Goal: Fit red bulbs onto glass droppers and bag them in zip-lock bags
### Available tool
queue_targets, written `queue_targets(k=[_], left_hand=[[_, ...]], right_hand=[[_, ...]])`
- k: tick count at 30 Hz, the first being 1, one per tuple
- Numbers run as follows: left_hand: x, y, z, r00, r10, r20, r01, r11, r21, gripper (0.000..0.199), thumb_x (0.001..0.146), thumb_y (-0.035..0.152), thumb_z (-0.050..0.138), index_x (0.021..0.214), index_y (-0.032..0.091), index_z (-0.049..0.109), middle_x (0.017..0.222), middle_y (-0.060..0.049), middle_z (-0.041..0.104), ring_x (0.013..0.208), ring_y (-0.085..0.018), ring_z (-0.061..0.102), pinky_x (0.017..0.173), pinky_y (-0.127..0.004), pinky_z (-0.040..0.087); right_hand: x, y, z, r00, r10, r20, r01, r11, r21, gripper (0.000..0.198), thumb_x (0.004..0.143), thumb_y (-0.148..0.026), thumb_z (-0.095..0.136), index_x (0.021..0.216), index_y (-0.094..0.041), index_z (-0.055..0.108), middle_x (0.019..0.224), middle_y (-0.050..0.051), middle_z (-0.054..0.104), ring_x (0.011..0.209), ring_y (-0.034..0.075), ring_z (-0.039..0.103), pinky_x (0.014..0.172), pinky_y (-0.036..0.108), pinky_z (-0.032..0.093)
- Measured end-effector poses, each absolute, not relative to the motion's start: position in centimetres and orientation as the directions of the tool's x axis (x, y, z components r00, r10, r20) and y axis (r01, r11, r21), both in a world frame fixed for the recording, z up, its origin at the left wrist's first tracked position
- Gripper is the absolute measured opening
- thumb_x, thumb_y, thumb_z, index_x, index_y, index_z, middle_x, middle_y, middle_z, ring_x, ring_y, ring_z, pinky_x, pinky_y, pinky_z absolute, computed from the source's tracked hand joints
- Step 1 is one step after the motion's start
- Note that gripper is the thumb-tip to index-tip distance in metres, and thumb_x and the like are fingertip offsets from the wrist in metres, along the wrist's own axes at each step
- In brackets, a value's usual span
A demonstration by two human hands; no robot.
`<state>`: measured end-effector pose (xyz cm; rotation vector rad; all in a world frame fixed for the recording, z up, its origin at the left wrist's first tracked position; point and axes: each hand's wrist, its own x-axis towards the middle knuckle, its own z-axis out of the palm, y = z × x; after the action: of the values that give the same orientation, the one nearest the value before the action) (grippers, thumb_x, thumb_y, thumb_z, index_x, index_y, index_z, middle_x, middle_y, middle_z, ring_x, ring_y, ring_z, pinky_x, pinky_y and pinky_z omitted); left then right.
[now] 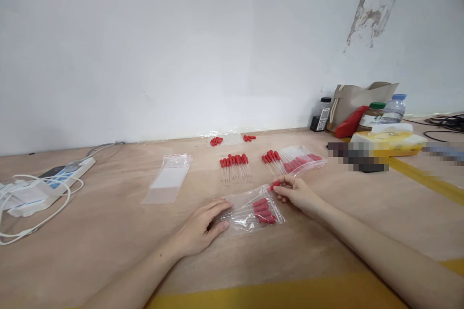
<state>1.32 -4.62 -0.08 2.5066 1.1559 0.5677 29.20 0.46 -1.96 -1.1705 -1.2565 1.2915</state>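
A clear zip bag (243,226) lies flat on the table in front of me, with several red-bulbed glass droppers (262,211) inside, their bulbs toward its right end. My left hand (203,224) rests at the bag's left end, thumb and fingers apart, fingertips touching the plastic. At the upper right corner, by the zip edge, my right hand (294,195) pinches another dropper (274,185) by its red bulb; its tube points left into the bag. Beyond the hands, a row of loose droppers (235,160) lies on the table.
Right of the row lie more loose droppers (271,156) and a filled zip bag (304,160). Flat bags (168,178) are stacked to the left. Loose red bulbs (216,141) lie near the wall. A power strip (54,188) is far left; a tissue pack (387,143) and bottles (395,107) stand right.
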Motion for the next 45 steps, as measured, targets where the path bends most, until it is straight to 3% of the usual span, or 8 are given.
queue_targets(k=[12,20,27,32,35,38,41,45], left_hand=[[1.4,-4.7,0.2,0.590,0.784,0.194,0.670,-0.609,0.425,0.039,0.087,0.034,0.044,0.125,0.027,0.043,0.127,-0.004,0.048,0.116,-0.021,0.043,0.098,-0.038,0.035],[1.3,-4.7,0.2,0.593,0.781,0.198,0.667,-0.613,0.424,0.039,0.087,0.033,0.044,0.125,0.027,0.042,0.128,-0.004,0.047,0.117,-0.021,0.041,0.099,-0.039,0.034],[1.4,-4.7,0.1,0.597,0.774,0.213,0.648,-0.621,0.440,0.036,0.087,0.032,0.044,0.122,0.027,0.046,0.125,-0.003,0.049,0.115,-0.020,0.043,0.098,-0.039,0.035],[1.4,-4.7,0.1,0.595,0.771,0.226,0.636,-0.624,0.453,0.036,0.086,0.030,0.045,0.121,0.026,0.046,0.123,-0.004,0.050,0.114,-0.021,0.044,0.097,-0.039,0.036],[1.5,-4.8,0.1,0.589,0.767,0.253,0.621,-0.631,0.465,0.036,0.086,0.029,0.045,0.122,0.026,0.046,0.126,-0.005,0.046,0.115,-0.021,0.043,0.097,-0.038,0.035],[1.2,-4.7,0.0,0.520,0.798,0.304,0.648,-0.601,0.467,0.035,0.085,0.030,0.046,0.120,0.027,0.047,0.130,-0.006,0.039,0.117,-0.023,0.039,0.090,-0.034,0.043],[0.4,-4.1,-0.1,0.413,0.847,0.335,0.724,-0.529,0.443,0.034,0.085,0.034,0.046,0.118,0.027,0.048,0.129,-0.007,0.036,0.116,-0.024,0.039,0.077,-0.030,0.049],[-1.7,-2.6,0.0,0.259,0.856,0.448,0.849,-0.423,0.316,0.034,0.082,0.039,0.047,0.113,0.025,0.051,0.127,-0.007,0.035,0.119,-0.025,0.035,0.096,-0.040,0.034]], right_hand=[[28.1,0.4,-2.3,-0.216,0.965,0.147,0.244,0.199,-0.949,0.021,0.058,-0.028,0.069,0.070,-0.015,0.057,0.054,-0.004,0.058,0.046,0.008,0.050,0.047,0.020,0.040],[27.6,0.9,-2.0,-0.422,0.889,0.178,0.213,0.288,-0.934,0.019,0.072,-0.032,0.053,0.070,-0.016,0.065,0.075,0.002,0.068,0.074,0.017,0.062,0.072,0.031,0.048],[27.7,0.9,-1.3,-0.109,0.994,-0.013,0.168,0.006,-0.986,0.024,0.072,-0.033,0.058,0.089,-0.017,0.051,0.050,-0.007,0.054,0.034,0.006,0.043,0.035,0.016,0.033],[26.9,0.0,-1.2,-0.420,0.903,-0.091,0.099,-0.054,-0.994,0.030,0.065,-0.038,0.065,0.082,-0.015,0.057,0.065,0.001,0.063,0.054,0.011,0.058,0.047,0.019,0.044],[27.1,-0.2,-0.9,-0.462,0.880,-0.113,0.128,-0.059,-0.990,0.030,0.066,-0.044,0.062,0.074,-0.016,0.055,0.047,-0.005,0.055,0.037,0.007,0.047,0.035,0.016,0.034],[28.2,0.4,-0.4,-0.402,0.912,-0.078,0.132,-0.027,-0.991,0.034,0.066,-0.050,0.059,0.066,-0.017,0.049,0.035,-0.009,0.043,0.027,0.005,0.035,0.030,0.015,0.025],[29.9,1.6,0.0,-0.188,0.979,0.080,0.025,0.086,-0.996,0.034,0.065,-0.050,0.060,0.062,-0.019,0.047,0.039,-0.007,0.045,0.031,0.006,0.038,0.032,0.017,0.030],[32.9,3.6,0.3,0.193,0.953,0.232,-0.014,0.240,-0.971,0.028,0.070,-0.047,0.056,0.064,-0.022,0.045,0.045,-0.005,0.048,0.037,0.009,0.044,0.038,0.022,0.038]])
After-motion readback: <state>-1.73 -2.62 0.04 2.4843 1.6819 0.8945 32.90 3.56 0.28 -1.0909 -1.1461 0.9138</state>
